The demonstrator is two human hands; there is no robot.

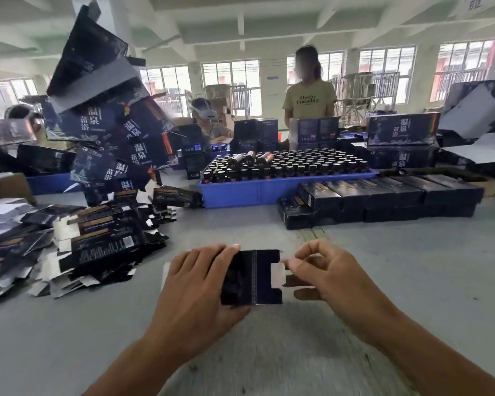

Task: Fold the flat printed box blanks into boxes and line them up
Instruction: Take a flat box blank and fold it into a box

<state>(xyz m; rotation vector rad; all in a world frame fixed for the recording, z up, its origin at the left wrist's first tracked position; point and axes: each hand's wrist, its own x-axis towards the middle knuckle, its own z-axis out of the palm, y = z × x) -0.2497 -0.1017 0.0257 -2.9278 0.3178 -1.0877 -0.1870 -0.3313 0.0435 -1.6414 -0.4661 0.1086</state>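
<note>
A dark printed box blank is held over the grey table, partly folded, with a white flap sticking out at its right end. My left hand grips its left part, fingers over the top and thumb underneath. My right hand pinches the white flap between thumb and forefinger. A heap of flat blanks lies at the left. Folded dark boxes stand in rows at the right, two layers high.
A blue tray full of dark bottles sits at the table's middle back. A leaning stack of large printed cartons rises at the left. More cartons stand at back right. Two people work beyond the tray.
</note>
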